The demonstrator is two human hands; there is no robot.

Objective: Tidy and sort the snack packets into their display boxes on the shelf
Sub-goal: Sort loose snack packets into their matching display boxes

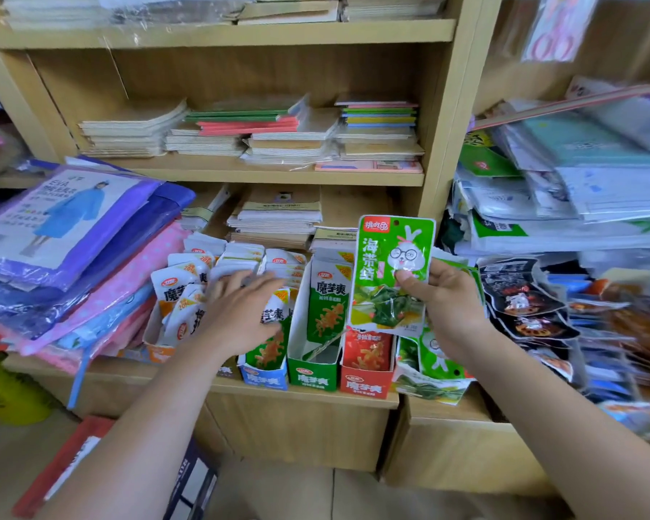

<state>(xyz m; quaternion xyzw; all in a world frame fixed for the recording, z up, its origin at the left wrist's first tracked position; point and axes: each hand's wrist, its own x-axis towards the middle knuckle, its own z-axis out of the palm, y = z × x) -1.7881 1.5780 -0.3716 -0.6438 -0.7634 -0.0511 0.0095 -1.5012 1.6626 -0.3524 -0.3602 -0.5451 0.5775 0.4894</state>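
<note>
My right hand holds a green seaweed snack packet upright above the display boxes. My left hand lies flat, fingers spread, on the white and orange snack packets piled in the left boxes. On the shelf edge stand a blue box, a green box holding one green packet, and a red box with red packets. More green seaweed packets lie in a torn green box to the right of the red box.
Stacked raincoat packs sit left of the boxes. Dark snack packets pile up on the right. Notebooks fill the wooden shelves above. A red folder lies below on the left.
</note>
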